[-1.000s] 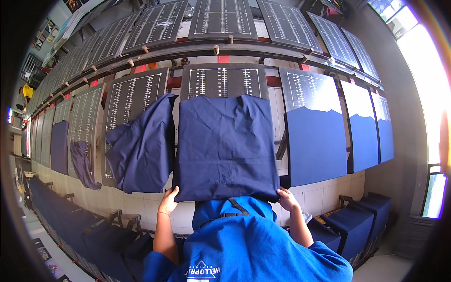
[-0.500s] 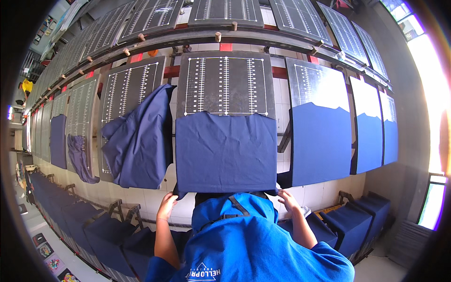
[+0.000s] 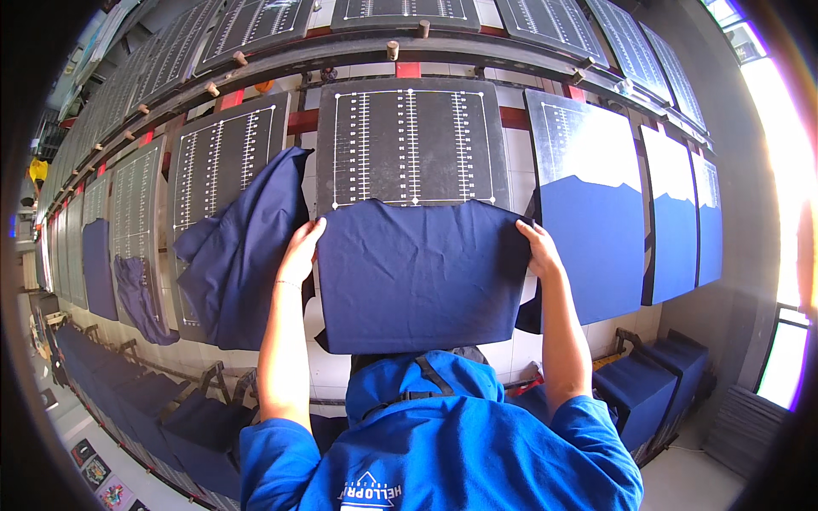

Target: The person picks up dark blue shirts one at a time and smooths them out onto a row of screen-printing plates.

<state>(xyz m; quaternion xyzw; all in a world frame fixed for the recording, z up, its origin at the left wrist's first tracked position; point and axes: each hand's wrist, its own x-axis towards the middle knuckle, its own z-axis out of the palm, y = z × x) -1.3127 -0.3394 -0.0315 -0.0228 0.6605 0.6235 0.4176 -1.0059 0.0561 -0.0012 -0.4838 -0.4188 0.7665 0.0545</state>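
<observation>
A navy fabric panel covers the lower part of the dark board straight in front of me. The board's upper part is bare, with white ruler-like lines. My left hand pinches the panel's left edge near its upper corner, thumb on top. At the matching spot on the right edge, my right hand is closed on the fabric the same way. The fingers under the cloth are hidden. Slight creases run across the panel, and its near edge hangs by my waist.
On the left board lies a crumpled navy cloth, close beside my left forearm. Right of me, another navy panel lies flat on its board. A rail with wooden pegs runs behind the boards. Cloth-covered boards stand behind me.
Both hands have moved forward from the panel's near corners to its side edges near the top, and now grip there. The panel's sides look lifted and spread slightly wider.
</observation>
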